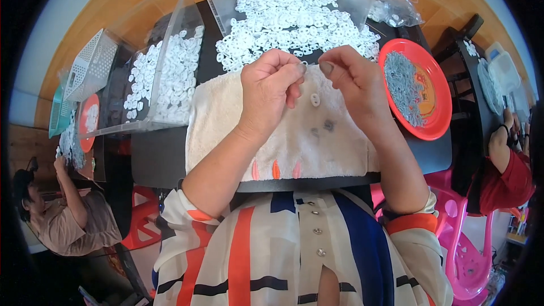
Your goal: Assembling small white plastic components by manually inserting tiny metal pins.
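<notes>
Above a cream towel, my left hand is closed in a pinch, thumb against forefinger. A tiny pale bit shows at its fingertips, too small to name. My right hand is closed in a pinch too, just to the right and a little apart; what it holds, if anything, is hidden. On the towel below and between the hands lies one small white oval plastic piece with two holes. Beyond my fingertips spreads a big heap of similar white pieces.
A red plate with many thin grey metal pieces sits at the right. To the left, a clear bin holds more white pieces. Other people work at tables on the left and right. A pink chair stands lower right.
</notes>
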Motion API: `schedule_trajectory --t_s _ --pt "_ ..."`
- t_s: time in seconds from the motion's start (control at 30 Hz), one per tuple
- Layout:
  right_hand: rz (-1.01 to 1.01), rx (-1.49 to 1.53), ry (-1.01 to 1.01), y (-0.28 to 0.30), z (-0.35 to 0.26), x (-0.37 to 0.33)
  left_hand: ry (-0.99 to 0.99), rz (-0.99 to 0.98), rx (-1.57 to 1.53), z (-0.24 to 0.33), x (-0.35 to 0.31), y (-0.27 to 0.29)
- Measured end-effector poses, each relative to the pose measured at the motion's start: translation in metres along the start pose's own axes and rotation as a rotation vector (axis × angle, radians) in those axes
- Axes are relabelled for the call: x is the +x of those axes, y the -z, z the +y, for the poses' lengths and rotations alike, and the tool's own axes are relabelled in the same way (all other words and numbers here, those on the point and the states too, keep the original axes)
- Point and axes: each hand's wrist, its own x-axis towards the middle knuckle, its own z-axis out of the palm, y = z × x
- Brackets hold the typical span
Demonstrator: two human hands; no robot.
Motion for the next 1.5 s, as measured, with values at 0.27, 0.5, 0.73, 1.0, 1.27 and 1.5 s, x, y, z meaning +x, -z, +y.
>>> schedule_trajectory --t_s 0.27,0.5,0.73,1.0,1.27,1.5 --pt "-0.057 0.082 0.006 -0.001 0.001 -0.003 -0.011 -0.068 0.058 -0.002 -0.003 -0.004" --pt "-0.07 0.203 -0.071 -0.013 0.005 -0.01 0.068 -0.045 -0.063 -0.005 -0.006 -0.003" --pt "0.104 0.222 -0.197 0.018 -0.017 0.003 0.001 0.108 -0.135 -0.005 0.008 0.006" --pt "-0.168 -0.743 0.07 0.032 0.016 0.056 0.009 0.146 -0.172 0.001 0.012 0.014" --pt "-0.301 -1.018 0.298 0.019 0.039 0.065 0.042 0.165 -0.166 0.0 0.013 0.016" --pt "-0.318 -1.119 0.354 0.016 0.054 0.066 0.07 0.152 -0.132 -0.002 0.015 0.013"
